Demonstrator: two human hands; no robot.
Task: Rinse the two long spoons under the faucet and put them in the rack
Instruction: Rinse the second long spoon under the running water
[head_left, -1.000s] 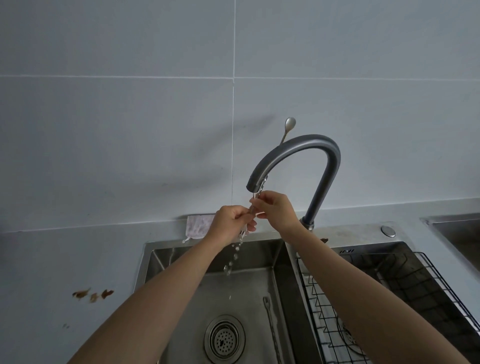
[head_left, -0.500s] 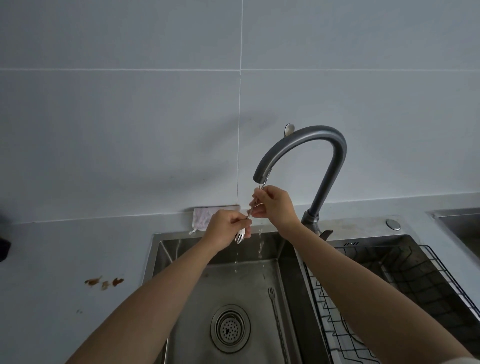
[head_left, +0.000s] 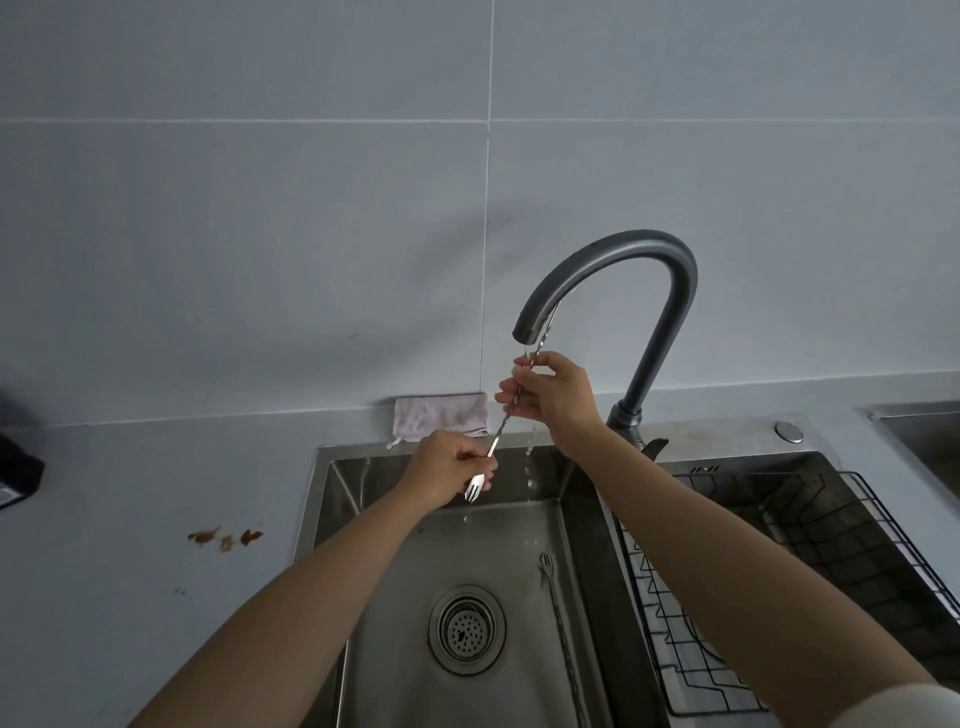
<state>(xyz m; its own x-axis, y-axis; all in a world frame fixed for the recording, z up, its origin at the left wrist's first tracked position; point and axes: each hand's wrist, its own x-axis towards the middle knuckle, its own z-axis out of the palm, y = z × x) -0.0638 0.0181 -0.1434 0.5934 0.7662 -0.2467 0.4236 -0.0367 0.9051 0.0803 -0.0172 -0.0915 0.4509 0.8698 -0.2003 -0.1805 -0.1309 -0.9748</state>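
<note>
Gripped by both hands, left hand (head_left: 441, 470) low and right hand (head_left: 553, 392) high, one spoon (head_left: 501, 428) is held under the faucet (head_left: 613, 270). Being wet, it could be dropped into the sink (head_left: 582, 499).

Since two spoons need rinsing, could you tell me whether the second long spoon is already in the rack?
No: the second long spoon lies on the sink floor beside the drain, not in the wire rack.
</note>
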